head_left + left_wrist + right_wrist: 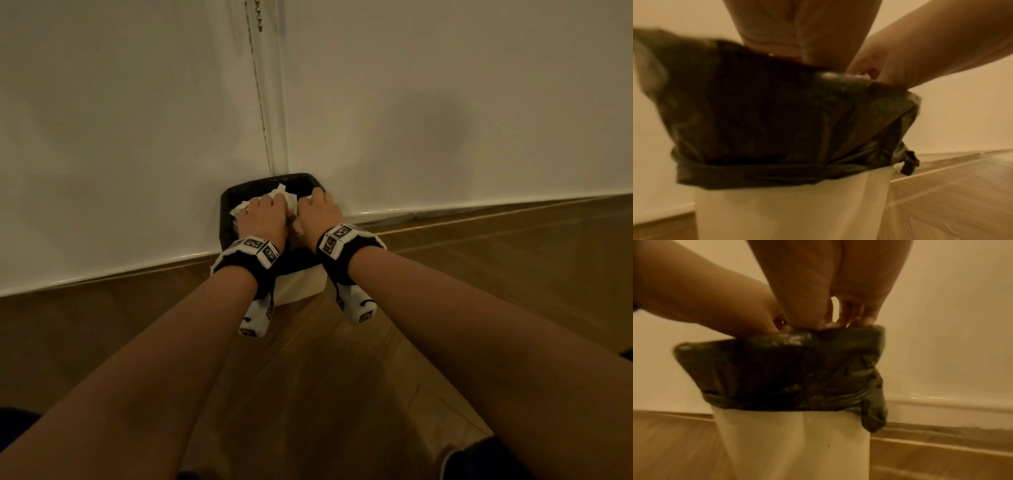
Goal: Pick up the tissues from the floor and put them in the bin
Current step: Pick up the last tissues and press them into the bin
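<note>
Both hands, left (262, 214) & right (320, 214), clutch tissues (279, 195) inside bin (301, 286) rim, tight vs far wall (445, 102); wood floor (325, 377) open near.

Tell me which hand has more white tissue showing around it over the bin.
The left hand: crumpled white tissue sticks out beyond its fingers and along its outer edge, above the black-lined white bin. The right hand shows only a sliver of tissue beside it.

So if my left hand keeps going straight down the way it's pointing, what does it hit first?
Most likely the tissues bunched under your left hand, inside the bin and its black liner. How deep they sit isn't visible, so that's a best guess.
</note>
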A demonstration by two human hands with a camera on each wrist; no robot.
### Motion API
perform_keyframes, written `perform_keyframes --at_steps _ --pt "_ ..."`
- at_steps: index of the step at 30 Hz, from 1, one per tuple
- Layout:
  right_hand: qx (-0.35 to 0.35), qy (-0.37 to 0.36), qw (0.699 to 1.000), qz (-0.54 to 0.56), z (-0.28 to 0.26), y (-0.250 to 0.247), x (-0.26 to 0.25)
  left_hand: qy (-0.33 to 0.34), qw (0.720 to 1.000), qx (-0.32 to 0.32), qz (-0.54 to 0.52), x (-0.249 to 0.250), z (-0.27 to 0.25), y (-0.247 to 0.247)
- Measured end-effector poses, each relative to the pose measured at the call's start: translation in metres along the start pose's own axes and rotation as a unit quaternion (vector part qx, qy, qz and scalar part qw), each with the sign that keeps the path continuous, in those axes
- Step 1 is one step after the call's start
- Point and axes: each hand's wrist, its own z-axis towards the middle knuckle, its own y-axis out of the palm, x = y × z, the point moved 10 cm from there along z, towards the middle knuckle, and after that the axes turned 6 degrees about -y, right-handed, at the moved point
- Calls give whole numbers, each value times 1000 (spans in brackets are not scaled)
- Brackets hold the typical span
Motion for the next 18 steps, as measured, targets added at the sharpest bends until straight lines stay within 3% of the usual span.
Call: perform_keyframes --at_steps 4,7,10,12,14,16,18 --pt "-84 -19 994 60 -17 8 -1 -29 989 -133 -54 -1 -6 15" --pt "-151 -83 985 -5 -31 25 -14 -3 987 -158 -34 4 -14 22" --pt "-175 -86 981 15 -36 29 -16 17 980 -197 8 4 -22 28" --pt "-105 -87 987 88 -33 5 -11 17 987 -160 -6 6 -22 10" --pt "37 -48 983 176 -33 -33 14 47 997 -28 -54 23 -24 -31" --pt "160 19 960 229 -42 -63 59 99 983 81 -131 45 -37 -70" --pt "199 78 949 234 -54 -70 104 158 964 112 -183 70 -52 -84"
